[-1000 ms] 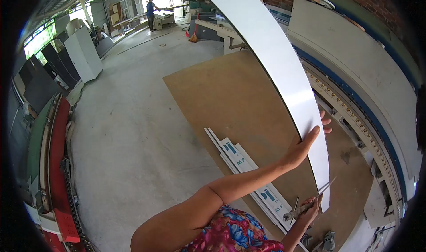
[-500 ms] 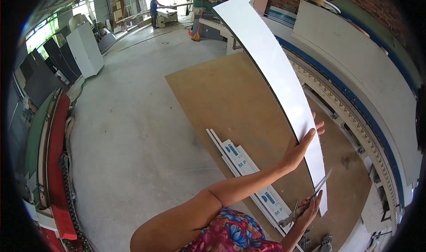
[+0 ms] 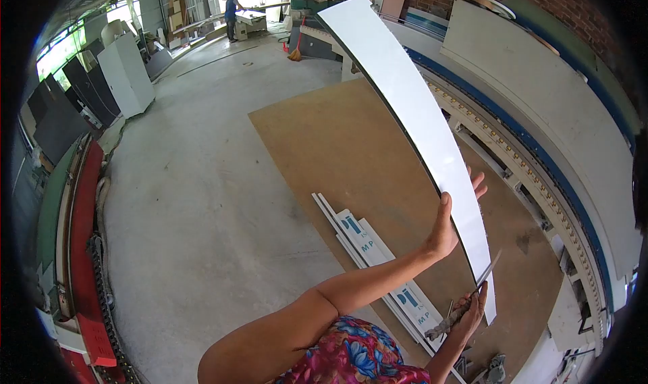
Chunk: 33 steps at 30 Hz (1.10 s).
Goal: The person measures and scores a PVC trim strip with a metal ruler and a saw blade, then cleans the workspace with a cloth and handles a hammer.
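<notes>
A long white panel strip [image 3: 418, 107] with a dark edge slants up and away in front of me. My left hand [image 3: 445, 232] supports it at the lower part, thumb upright at the left edge and fingers passing behind to show beyond the right edge. Near the strip's bottom end, my right hand [image 3: 470, 314] grips a tool with a narrow pointed metal blade [image 3: 489, 269] and a grey wrapped handle [image 3: 447, 323]. The blade overlaps the strip's lower face in this view. Part of the right hand's grip is hidden.
Below lies a large brown board [image 3: 317, 127], bearing several white strips with blue lettering [image 3: 368, 239]. A long machine bed with a blue rail [image 3: 513, 141] curves along the right. Red and green equipment [image 3: 91, 249] stands left. A person [image 3: 231, 16] works far back, near a broom [image 3: 295, 52].
My left thumb has moved off the strip's white face to its left edge. The strip has shifted slightly left, and my right hand with the tool has moved slightly up.
</notes>
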Tool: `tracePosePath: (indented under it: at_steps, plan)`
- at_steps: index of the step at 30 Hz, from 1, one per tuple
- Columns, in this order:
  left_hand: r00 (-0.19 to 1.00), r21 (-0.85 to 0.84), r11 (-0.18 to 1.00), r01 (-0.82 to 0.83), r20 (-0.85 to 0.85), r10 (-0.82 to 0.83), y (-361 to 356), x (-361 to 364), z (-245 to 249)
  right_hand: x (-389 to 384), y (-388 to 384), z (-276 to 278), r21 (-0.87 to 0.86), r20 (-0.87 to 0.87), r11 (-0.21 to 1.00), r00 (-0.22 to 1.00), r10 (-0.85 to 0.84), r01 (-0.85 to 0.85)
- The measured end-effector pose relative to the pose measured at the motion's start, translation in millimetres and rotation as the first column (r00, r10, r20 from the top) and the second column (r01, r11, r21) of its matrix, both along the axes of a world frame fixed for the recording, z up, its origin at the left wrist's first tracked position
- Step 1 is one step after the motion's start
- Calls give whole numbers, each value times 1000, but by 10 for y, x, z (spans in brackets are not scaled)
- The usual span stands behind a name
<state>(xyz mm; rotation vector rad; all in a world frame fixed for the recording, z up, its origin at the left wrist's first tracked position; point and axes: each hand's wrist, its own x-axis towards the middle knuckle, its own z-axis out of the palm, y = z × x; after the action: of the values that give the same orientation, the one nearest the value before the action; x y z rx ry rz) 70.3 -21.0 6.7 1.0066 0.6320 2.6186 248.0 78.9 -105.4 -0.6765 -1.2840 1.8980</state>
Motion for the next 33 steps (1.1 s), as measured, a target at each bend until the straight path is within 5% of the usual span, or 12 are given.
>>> tracePosePath:
  at_steps: [9,11,12,16,21,26,33]
  plan:
    - [987,106,991,77,131,-91,-18,-155,10,-137,-356,390,143,76,954,964,255,-264]
    - [982,61,996,61,172,-71,-67,-223,6,-62,-267,307,100,115,978,979,170,-182]
    - [959,251,961,118,221,-176,-75,-268,-26,-46,-178,170,37,95,991,988,122,-126]
    - [971,-3,1000,-31,236,31,-201,-357,26,-22,68,-160,-102,76,995,997,5,3]
    - [967,20,1000,-14,255,9,-214,-439,12,-381,-238,209,16,181,984,968,172,-178]
    - [967,51,999,-5,254,-8,-198,-546,-78,-691,-574,718,148,92,904,915,392,-402]
    - [951,97,985,-145,289,112,-184,-567,-30,-719,-299,365,20,-2,982,982,191,-190]
